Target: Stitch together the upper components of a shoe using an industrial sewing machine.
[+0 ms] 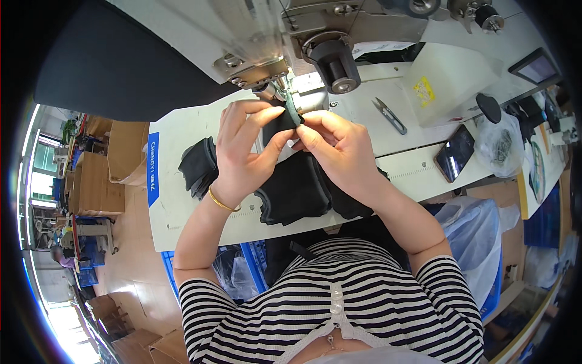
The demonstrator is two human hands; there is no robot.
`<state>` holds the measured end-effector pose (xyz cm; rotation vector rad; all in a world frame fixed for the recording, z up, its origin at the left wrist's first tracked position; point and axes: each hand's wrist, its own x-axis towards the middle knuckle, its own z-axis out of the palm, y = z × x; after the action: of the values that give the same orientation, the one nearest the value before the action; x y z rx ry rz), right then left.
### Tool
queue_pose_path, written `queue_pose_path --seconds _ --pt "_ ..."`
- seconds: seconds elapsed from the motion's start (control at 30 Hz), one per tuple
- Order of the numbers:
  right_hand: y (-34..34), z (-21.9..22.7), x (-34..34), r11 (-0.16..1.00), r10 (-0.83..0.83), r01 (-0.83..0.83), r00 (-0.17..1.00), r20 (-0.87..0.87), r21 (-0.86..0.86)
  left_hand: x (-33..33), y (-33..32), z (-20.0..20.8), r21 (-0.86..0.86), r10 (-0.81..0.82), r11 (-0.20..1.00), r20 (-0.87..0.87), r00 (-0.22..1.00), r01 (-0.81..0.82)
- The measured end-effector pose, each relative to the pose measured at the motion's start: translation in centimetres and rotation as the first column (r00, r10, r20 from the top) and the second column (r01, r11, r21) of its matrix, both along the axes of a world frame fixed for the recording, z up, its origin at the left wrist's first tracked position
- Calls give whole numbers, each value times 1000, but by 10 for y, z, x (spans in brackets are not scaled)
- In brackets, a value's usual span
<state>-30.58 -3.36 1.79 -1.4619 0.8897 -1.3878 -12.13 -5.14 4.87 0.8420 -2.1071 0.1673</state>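
Observation:
At the sewing machine [267,76], a black fabric piece [276,125] with a grey-green strip [292,112] along its edge lies under the needle area. My left hand [247,145] pinches this piece from the left, thumb and index finger closed at the strip. From the other side, my right hand [342,148] grips the same edge between thumb and fingers, the two thumbs almost meeting. Below my hands, stacked black fabric pieces [295,191] rest on the white table near its front edge. A smaller pile of black pieces [199,165] sits left of my left wrist.
Thread snips [390,115] lie right of the machine, beside a white box [445,85]. Farther right are a phone [454,153] and a clear plastic bag [502,144]. A black cylindrical machine part [334,64] hangs close above my right hand. Cardboard boxes [100,182] stand at left.

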Motion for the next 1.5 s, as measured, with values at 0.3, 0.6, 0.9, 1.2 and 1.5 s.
queue_pose_path --seconds 0.3,0.6,0.9,1.2,1.5 --pt "0 4 -2 999 -2 0 999 -53 -49 -13 6 -4 -353 36 936 117 992 7" --pt "0 5 -1 998 62 -62 998 20 -10 -14 8 -2 -408 41 912 188 981 40" --pt "-3 18 -1 998 14 -6 992 -122 66 -9 6 -5 -470 55 879 268 962 81" --pt "-2 15 3 995 17 -16 1000 -11 103 -11 10 -8 -423 119 906 188 975 -29" --pt "-4 11 8 992 31 -45 993 110 119 -5 0 -8 -502 90 865 210 974 28"
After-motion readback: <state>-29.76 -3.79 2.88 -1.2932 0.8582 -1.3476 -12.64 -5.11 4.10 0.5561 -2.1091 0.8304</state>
